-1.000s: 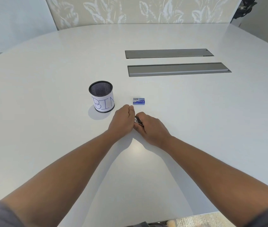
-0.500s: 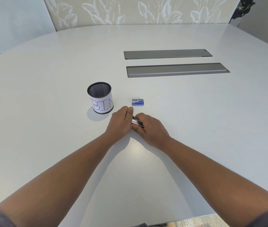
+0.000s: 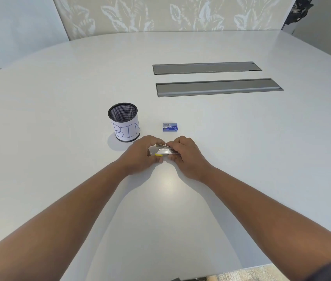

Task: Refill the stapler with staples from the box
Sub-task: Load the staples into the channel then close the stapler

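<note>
Across the whole view ran the pale rounded table (image 3: 59, 98), and I saw two long grey cable hatches (image 3: 219, 87) set flush into its far half, one behind the other. Nearer me, left of centre, stood a black mesh pot (image 3: 123, 121) wrapped in white paper lettered "BIN", upright and apart from everything else. My two forearms came in from the bottom corners and met just in front of that pot. My left hand (image 3: 140, 154) had its fingers curled over the left end of the stapler (image 3: 165, 150), thumb beneath, and my right hand (image 3: 187, 153) gripped the right end the same way. Between them I could make out silver metal layers and a small yellow part at the lower left; whether the magazine was drawn out or only the top lifted, I could not quite tell from that angle. Just beyond my hands, not touching them, lay the little blue staple box (image 3: 170, 127), flat on the table.
</note>
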Available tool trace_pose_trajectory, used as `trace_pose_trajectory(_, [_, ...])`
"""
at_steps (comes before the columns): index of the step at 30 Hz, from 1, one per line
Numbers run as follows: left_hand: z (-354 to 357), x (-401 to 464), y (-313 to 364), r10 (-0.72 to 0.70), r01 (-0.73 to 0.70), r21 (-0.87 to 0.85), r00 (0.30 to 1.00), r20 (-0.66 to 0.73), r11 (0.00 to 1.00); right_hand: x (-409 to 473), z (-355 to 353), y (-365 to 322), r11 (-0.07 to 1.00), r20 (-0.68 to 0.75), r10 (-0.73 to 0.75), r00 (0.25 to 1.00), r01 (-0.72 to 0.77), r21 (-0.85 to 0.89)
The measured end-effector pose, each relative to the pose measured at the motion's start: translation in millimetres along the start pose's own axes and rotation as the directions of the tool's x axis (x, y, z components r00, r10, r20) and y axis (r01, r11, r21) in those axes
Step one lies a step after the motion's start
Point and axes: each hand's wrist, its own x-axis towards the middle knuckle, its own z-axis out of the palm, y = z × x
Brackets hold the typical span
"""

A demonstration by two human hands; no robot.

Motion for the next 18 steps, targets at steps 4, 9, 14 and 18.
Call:
trace_pose_trajectory(4, [-1.1,0.0,-2.6,-0.019,0.019,-0.008,1.0,0.006,1.0,-0.5,-0.4,1.6,1.0,-0.009,-0.007,1.0,0.007,-0.014])
trace_pose_trajectory(9, [-3.5,0.9,-4.8,-0.021,0.021,-0.003,1.0,0.02,1.0,-0.3,-2.2,1.0,0.999,0.0,-0.025,1.0,0.025,-0.027])
trace_pose_trajectory(14, [-3.0,2.2,-6.6,-0.039,0.04,-0.043,0.999,0.017,0.998,0.2,-2.8,0.5,1.0,0.011,-0.011,1.0,0.011,-0.023])
trace_pose_trajectory(18, [-4.0,2.6,-6.7,-0.05,0.051,-0.048,0.998,0.022,0.998,-0.1,-2.5,-0.6,1.0,0.009,-0.006,1.0,0.006,-0.024])
